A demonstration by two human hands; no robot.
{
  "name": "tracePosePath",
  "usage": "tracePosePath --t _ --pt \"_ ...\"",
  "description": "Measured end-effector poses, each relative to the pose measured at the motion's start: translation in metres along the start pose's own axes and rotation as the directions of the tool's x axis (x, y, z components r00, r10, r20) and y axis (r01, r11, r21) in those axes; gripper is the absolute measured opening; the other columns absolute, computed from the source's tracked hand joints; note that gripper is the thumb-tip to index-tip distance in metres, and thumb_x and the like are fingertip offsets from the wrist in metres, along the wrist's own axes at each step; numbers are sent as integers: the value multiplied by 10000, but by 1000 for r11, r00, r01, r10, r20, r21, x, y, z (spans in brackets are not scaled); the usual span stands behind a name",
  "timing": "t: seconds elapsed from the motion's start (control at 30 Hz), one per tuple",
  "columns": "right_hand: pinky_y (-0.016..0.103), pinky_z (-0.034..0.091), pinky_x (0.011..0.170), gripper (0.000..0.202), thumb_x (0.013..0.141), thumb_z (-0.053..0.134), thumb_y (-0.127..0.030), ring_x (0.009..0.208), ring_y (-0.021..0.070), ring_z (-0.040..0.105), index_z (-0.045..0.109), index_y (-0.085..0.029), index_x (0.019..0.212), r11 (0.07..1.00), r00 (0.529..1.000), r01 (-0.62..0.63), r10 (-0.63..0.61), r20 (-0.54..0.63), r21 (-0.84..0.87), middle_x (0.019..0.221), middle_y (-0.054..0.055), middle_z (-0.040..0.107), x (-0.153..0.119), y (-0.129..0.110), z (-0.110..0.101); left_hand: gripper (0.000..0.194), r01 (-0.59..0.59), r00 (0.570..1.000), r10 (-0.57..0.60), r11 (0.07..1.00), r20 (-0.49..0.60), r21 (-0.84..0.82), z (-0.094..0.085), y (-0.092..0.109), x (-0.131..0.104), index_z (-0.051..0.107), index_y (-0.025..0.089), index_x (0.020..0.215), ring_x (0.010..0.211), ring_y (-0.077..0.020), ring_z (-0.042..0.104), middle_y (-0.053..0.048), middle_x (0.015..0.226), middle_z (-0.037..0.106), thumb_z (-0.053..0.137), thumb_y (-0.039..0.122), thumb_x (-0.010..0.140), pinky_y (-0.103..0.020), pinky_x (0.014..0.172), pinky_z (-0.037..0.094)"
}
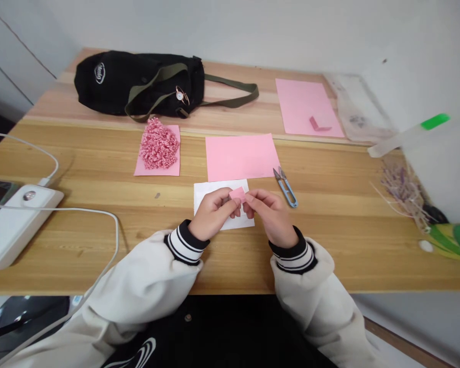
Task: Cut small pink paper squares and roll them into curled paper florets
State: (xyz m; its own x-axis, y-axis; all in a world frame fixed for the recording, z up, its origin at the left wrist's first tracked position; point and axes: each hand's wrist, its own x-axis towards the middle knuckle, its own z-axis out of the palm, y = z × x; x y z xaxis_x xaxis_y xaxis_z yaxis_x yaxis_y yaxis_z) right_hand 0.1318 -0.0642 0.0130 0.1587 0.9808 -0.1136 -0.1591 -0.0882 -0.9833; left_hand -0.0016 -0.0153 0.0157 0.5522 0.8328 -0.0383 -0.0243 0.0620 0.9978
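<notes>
Between my two hands, over a white sheet of paper (203,190), is a small piece of pink paper (237,193). My left hand (215,210) pinches its left side with thumb and fingers. On the other side, my right hand (267,212) grips the right edge, thumb on top. Just beyond lies a flat pink sheet (239,156). A pair of blue-handled thread snips (286,188) rests to the right of my hands, blades pointing away. Farther left, a heap of small pink paper bits or stamens (159,144) covers most of another pink sheet (141,167).
A black bag (138,84) with an olive strap lies at the back, a watch (180,95) on it. A folded pink piece (319,124) sits on a pink sheet (297,102). A white power strip (23,222) with cables stands left; dried flowers (402,186) lie right.
</notes>
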Motion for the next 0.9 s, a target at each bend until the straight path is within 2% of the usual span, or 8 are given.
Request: tracePosePath --t 0.5,0.9 --pt "225 355 475 217 764 570 -336 483 71 429 570 -177 617 1000 1000 -7 7 12 27 528 -36 502 0 0 0 184 8 1000 -8 1000 -1 -8 0 1 0 529 144 590 507 -88 494 12 531 540 545 250 739 -223 520 420" --pt "223 366 471 157 758 579 -303 478 71 434 587 -181 660 1000 1000 9 -9 10 -6 530 -36 519 0 0 -1 186 13 1000 -13 1000 -3 -4 1 2 0 525 148 586 510 -92 493 15 527 532 546 247 743 -227 518 413"
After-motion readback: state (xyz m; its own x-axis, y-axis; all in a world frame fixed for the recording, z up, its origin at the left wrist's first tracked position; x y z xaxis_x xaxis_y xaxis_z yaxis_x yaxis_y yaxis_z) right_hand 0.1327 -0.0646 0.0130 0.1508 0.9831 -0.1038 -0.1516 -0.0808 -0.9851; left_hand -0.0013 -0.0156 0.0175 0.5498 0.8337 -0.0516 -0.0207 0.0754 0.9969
